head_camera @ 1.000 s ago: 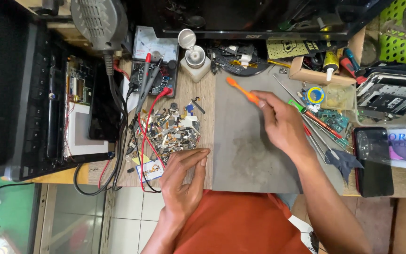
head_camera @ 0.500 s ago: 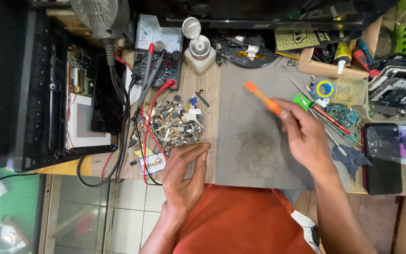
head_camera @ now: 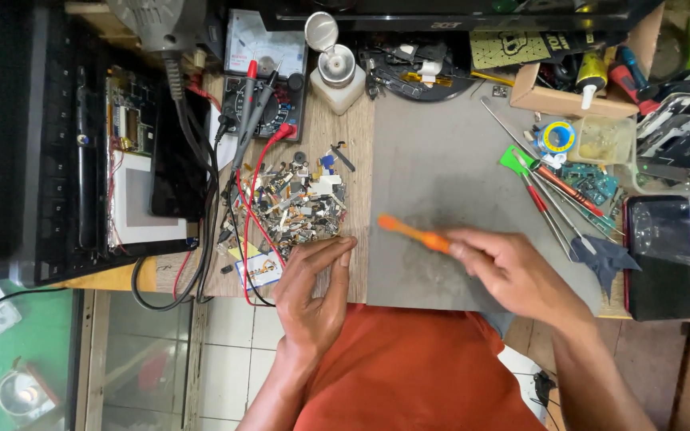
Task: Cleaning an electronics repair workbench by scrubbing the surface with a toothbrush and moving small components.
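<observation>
My right hand (head_camera: 513,271) grips an orange-handled tool (head_camera: 413,233) and holds it low over the grey work mat (head_camera: 433,160), its tip pointing left toward the pile. The tool is motion-blurred. My left hand (head_camera: 313,291) rests flat at the table's front edge, fingers together, its fingertips touching the near side of a heap of small metal and electronic scrap parts (head_camera: 297,203). That hand holds nothing.
A multimeter (head_camera: 261,88) with red and black leads lies behind the heap. An opened laptop (head_camera: 97,152) sits at left. A white bottle (head_camera: 337,68), a solder reel (head_camera: 557,136), screwdrivers and tweezers (head_camera: 553,183), a phone (head_camera: 656,255) and a cardboard box (head_camera: 569,88) crowd the back and right.
My right hand has carried the orange tool from the mat's far middle toward me and to the left. My left hand stays by the heap.
</observation>
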